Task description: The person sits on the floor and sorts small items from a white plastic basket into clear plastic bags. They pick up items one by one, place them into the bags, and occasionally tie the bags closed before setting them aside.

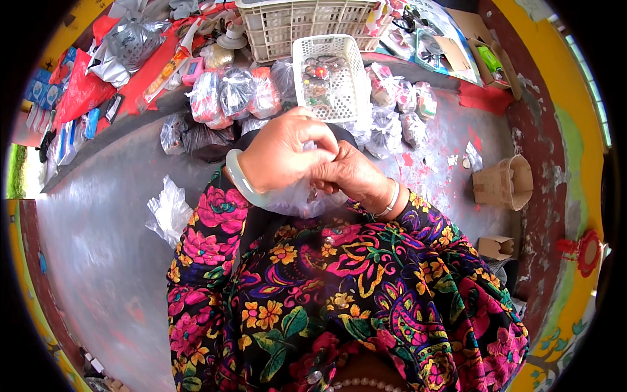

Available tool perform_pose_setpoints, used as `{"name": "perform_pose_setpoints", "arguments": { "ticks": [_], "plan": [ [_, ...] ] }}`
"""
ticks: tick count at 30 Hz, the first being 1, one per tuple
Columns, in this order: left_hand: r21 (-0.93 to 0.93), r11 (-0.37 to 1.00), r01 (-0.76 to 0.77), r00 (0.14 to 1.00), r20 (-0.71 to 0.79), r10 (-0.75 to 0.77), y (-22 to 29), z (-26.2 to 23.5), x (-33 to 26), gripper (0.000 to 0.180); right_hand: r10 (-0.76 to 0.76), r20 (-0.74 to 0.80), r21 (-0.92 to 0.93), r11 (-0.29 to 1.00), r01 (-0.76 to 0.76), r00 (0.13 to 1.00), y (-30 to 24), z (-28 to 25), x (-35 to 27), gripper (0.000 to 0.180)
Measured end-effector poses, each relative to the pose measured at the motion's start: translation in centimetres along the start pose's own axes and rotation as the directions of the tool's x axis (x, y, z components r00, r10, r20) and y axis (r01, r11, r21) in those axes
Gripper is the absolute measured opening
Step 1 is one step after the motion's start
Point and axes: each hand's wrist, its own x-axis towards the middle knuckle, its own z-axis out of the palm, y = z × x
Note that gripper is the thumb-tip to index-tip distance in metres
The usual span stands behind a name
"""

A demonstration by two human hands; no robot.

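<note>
My left hand (281, 151), with a pale bangle at its wrist, is closed, its fingertips meeting those of my right hand. My right hand (360, 171), wearing a thin bracelet, is closed too, thumb and fingers pinched together. Between and below them hangs a clear plastic bag (302, 201), its upper part gathered in the fingers of both hands. What the bag contains is mostly covered by my hands. Just beyond my hands a white perforated basket (363, 85) stands tilted, with small colourful pieces (320, 73) inside.
Several filled plastic bags (235, 91) sit beside the basket, with more bags (385, 127) on its right. A large cream crate (274, 32) stands behind. A crumpled clear bag (170, 212) lies on the floor at left. A cardboard box (486, 186) stands by the right wall.
</note>
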Motion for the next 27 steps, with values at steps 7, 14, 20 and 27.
{"name": "perform_pose_setpoints", "arguments": {
  "ticks": [7, 14, 20, 27],
  "plan": [
    [-0.101, 0.971, 0.218, 0.966, -0.117, -0.229, -0.7, 0.8, -3.9, 0.041, 0.080, -0.036, 0.213, 0.975, -0.071, 0.996, -0.3, -0.2, 0.2, 0.029],
    [0.051, 0.967, 0.251, 0.935, -0.272, -0.228, -1.1, 2.6, -5.6, 0.023, -0.017, 0.101, -0.059, 0.998, 0.023, 0.995, -1.0, -1.0, 0.5, 0.012],
    [-0.224, 0.933, 0.281, 0.920, -0.215, -0.328, -2.2, 2.6, -5.9, 0.018, -0.587, 0.158, -0.783, 0.415, 0.463, 0.794, -0.2, -0.4, 0.5, 0.022],
    [-0.374, 0.894, 0.248, 0.911, -0.224, -0.346, -2.6, 3.0, -6.2, 0.013, -0.676, 0.448, -0.894, -0.343, 0.287, 0.586, -0.5, 0.3, 0.7, 0.023]
  ]
}}
